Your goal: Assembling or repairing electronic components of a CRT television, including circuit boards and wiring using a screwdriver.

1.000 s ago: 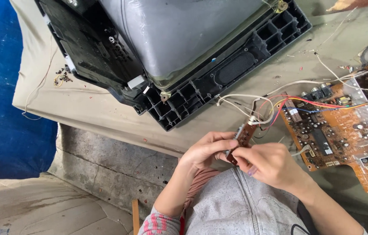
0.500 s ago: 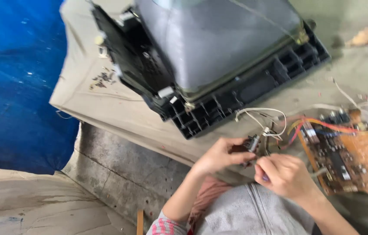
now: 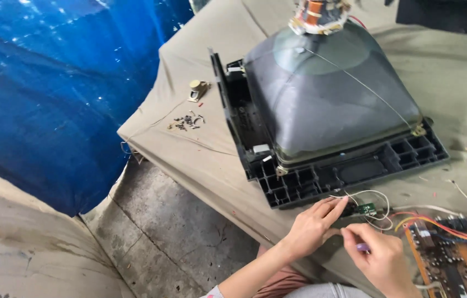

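Seen from the head camera, a picture tube (image 3: 327,99) sits face-down in its black front frame (image 3: 349,171) on a cloth-covered table (image 3: 189,149), its rear casing already off and loose screws (image 3: 187,121) scattered nearby. The left hand (image 3: 313,226) stretches open fingers onto a small green circuit board (image 3: 365,209), still wired, at the frame's edge. The right hand (image 3: 380,256) pinches a small purple object beside the brown main board (image 3: 454,259).

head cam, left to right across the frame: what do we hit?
Blue tarp → scattered small screws → small brass-coloured part → black plastic TV frame → grey picture tube → brown circuit board at the right edge.
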